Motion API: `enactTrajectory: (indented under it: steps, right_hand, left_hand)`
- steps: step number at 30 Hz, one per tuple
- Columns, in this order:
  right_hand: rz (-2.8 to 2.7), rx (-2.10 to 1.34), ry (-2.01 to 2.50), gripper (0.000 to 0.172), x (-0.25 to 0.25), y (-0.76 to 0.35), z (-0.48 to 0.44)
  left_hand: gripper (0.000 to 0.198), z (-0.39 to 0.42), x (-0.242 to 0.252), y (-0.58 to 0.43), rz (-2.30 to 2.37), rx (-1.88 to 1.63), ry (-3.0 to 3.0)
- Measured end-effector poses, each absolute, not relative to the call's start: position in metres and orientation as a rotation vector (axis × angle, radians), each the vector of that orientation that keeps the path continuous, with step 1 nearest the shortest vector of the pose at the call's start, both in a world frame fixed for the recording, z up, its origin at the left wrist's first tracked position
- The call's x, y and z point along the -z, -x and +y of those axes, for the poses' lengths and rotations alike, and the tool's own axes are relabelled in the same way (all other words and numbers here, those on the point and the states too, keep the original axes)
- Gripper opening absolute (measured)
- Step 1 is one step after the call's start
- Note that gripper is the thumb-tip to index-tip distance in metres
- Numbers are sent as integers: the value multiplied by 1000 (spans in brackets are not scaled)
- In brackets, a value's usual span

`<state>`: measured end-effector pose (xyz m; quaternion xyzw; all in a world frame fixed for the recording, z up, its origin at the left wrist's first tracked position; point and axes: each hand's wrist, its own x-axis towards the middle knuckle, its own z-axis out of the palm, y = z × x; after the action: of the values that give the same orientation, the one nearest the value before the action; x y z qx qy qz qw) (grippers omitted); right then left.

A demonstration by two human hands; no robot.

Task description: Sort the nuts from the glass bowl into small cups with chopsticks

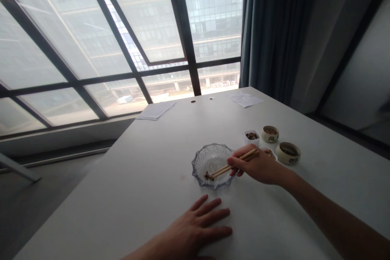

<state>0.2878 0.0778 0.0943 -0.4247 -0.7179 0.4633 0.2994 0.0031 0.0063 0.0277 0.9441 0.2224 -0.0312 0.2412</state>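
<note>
My right hand is closed around a pair of wooden chopsticks, which point down to the left over a clear cut-glass bowl with a scalloped rim. At the chopstick tips is a small brown piece, too small to name; whether it is pinched or rests on the glass I cannot tell. Flat on the white table, just in front of the bowl, lies my left hand with its fingers spread and nothing in it.
Right of the bowl stand a white tub of dark bits, another white container partly behind my right hand, and two cream ceramic pots with dark markings. Papers lie at the far left edge of the table, more papers at the far right.
</note>
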Motion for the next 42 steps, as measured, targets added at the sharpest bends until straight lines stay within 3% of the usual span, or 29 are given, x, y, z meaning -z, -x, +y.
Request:
enactTrajectory:
  steps: [7, 14, 31, 42]
  right_hand:
    - [-1908, -1213, 1137, 43, -96, -287, 75]
    - [-1554, -1217, 1191, 41, -80, -278, 80]
    - [-1088, -556, 1342, 30, -139, -353, 99]
    - [-1148, -450, 1378, 32, -124, -365, 112]
  left_hand:
    - [61, 6, -31, -4, 612, 78, -2563]
    - [62, 6, -28, -3, 613, 60, -2587]
    - [63, 5, -27, -3, 609, 40, -2573]
    - [63, 6, -27, -3, 604, 73, -2632]
